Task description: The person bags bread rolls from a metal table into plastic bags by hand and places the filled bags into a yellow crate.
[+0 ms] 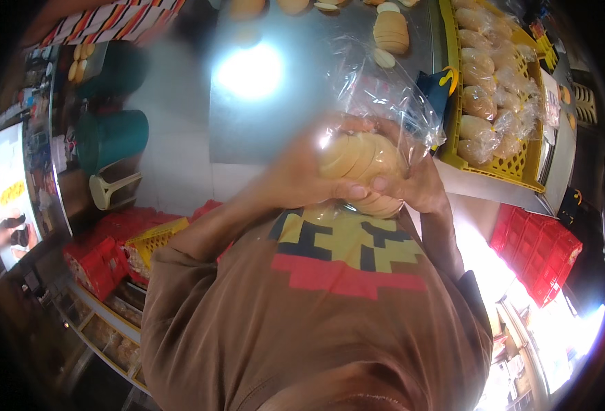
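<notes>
A sliced loaf of bread (359, 156) sits inside a clear plastic bag (384, 97), close in front of my chest. My left hand (328, 177) grips the bagged loaf from its left side, with the thumb across the slices. From the right, my right hand (415, 180) holds the same loaf, and its thumb nearly meets the left one. The bag's loose end spreads above the bread, away from me. Beyond it, another sliced loaf (390, 33) rests on the metal table (266, 131), with an end slice (384, 58) beside it.
On the right, a yellow plastic crate (451, 103) holds several bagged loaves. A yellow hook (449, 79) and dark blue item (430, 97) are beside it. Red crates (536, 251) stand lower right. At left are a green bin (112, 141), a cream plastic stool (115, 187) and more red crates (97, 264).
</notes>
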The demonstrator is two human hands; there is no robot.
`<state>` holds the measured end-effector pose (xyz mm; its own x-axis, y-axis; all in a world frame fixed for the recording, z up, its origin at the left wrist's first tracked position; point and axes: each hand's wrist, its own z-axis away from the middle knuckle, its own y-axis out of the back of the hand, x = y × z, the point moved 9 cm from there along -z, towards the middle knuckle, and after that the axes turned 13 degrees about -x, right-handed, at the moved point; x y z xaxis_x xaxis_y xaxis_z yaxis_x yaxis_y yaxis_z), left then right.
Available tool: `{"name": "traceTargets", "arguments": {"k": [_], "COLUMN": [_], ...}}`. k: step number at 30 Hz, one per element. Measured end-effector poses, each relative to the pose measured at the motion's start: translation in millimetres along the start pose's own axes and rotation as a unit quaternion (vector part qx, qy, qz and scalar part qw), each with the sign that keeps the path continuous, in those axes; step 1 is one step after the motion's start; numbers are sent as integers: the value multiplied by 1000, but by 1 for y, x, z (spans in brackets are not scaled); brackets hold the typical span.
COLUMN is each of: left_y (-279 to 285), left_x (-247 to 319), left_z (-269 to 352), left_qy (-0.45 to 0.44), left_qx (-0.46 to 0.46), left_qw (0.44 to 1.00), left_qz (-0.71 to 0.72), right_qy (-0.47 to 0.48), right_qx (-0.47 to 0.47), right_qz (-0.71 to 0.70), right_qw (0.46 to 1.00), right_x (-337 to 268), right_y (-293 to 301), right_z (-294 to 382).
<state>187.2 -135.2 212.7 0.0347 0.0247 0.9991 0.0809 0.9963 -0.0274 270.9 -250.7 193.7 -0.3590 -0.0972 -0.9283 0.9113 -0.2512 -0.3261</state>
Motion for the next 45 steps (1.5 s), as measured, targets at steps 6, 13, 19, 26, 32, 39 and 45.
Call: {"name": "traceTargets", "arguments": {"k": [6, 13, 19, 26, 32, 39, 45], "left_y": [-2, 2, -4, 3, 6, 16, 17], "left_x": [-25, -18, 0, -1, 24, 4, -7], "left_z": [4, 2, 4, 10, 5, 8, 14], "left_qy": [96, 123, 98, 214, 120, 166, 222], "left_qx": [85, 144, 32, 18, -18, -16, 32], "left_qw": [980, 967, 994, 976, 972, 984, 970], "left_qz": [154, 170, -45, -23, -200, -55, 93], "right_qy": [-49, -11, -36, -73, -37, -66, -118], "right_qx": [-12, 71, 60, 33, 12, -66, -31], "right_qz": [88, 26, 121, 171, 118, 64, 93], "right_qw": [995, 997, 990, 982, 992, 994, 988], "right_x": [-6, -23, -18, -16, -13, -14, -11], "right_y": [-1, -8, -1, 1, 9, 4, 11], "right_z": [-8, -3, -1, -7, -14, -29, -31]}}
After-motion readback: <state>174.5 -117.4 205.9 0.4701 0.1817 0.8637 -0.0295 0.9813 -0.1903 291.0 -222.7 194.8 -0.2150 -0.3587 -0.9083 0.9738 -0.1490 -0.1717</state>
